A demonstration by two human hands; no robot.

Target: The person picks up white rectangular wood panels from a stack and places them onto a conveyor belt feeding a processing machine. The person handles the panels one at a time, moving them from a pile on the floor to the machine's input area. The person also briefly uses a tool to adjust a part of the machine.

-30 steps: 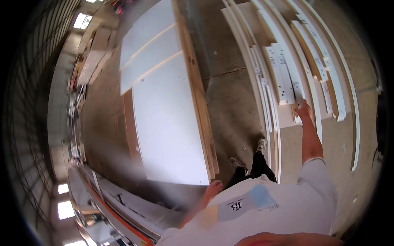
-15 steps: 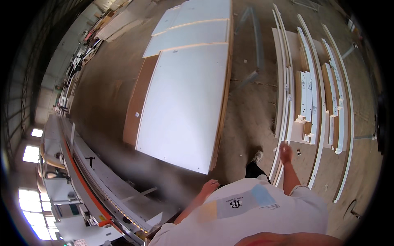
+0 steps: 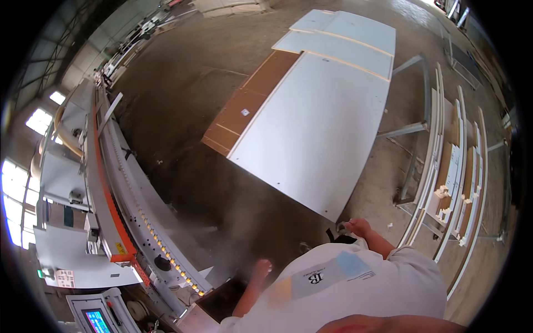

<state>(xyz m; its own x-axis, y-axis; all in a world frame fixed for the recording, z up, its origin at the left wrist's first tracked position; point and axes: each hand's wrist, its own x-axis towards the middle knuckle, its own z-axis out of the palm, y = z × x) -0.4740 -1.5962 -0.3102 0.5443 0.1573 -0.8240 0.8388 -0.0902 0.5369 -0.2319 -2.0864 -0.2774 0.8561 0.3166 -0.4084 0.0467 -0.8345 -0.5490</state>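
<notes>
My left hand (image 3: 260, 268) hangs low by my body with its fingers curled and nothing in it, just off the end of a long machine (image 3: 119, 183). My right hand (image 3: 357, 226) is near my hip, loosely curled and empty, close to the near corner of a big white panel (image 3: 316, 127). That panel lies flat on a stack, with a brown board (image 3: 244, 105) sticking out beneath it on the left. My white shirt (image 3: 344, 283) fills the bottom of the view.
Long white strips and boards lie on a low metal rack (image 3: 452, 177) at the right. More white panels (image 3: 344, 36) lie beyond the big one. The orange-and-white machine runs along the left, with a control screen (image 3: 97, 321) at the bottom left. Bare concrete floor (image 3: 183, 72) spreads between.
My right hand has come back from the strips on the rack to my hip. My view has swung left, so the machine and its screen now show. The left hand stays low.
</notes>
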